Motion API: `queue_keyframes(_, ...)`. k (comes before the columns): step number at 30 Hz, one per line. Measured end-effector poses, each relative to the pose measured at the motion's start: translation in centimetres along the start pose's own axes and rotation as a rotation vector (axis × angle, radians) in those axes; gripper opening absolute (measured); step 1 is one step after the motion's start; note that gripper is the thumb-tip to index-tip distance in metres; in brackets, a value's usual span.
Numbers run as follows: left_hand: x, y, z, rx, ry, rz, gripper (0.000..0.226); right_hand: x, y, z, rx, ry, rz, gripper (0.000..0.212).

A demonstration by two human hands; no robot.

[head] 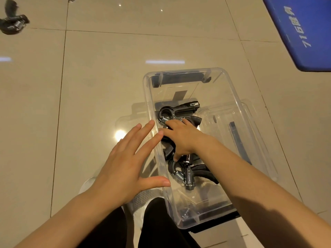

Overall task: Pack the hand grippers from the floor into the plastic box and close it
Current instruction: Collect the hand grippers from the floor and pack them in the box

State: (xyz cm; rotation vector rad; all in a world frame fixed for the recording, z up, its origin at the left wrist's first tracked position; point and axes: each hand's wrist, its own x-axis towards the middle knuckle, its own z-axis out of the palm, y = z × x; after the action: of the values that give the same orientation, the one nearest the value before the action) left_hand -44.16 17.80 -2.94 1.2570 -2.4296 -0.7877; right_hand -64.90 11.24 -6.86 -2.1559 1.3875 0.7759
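A clear plastic box [231, 97] stands open on the tiled floor. Inside lie black hand grippers with steel springs: one at the far end [179, 110], one at the near end [189, 176]. My right hand [180, 136] reaches into the box and lies on a middle gripper [169, 149], fingers curled round it. My left hand [125, 158] hovers flat, fingers straight, beside the box's left wall, its fingertips and thumb at the wall. Another black gripper [13, 22] lies on the floor at the far left. The clear lid [249, 126] lies under and right of the box.
A blue mat [304, 33] with white characters covers the floor at the top right. My dark trouser legs [157, 228] and a white shoe [141, 199] are just before the box's near end. Beige glossy tiles surround the box.
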Motion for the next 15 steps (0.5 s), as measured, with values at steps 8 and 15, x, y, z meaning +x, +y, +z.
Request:
queue_keyframes(8, -0.1, -0.2, 0.3, -0.070, -0.003, 0.005, 0.095, -0.6, 1.2, -1.8, -0.158, 0.118, 0.000, 0.050)
queue_keyframes(15, -0.2, -0.2, 0.3, -0.099, -0.007, -0.007, 0.095, -1.7, 3.7, -0.7, -0.072, 0.120, 0.080, 0.032)
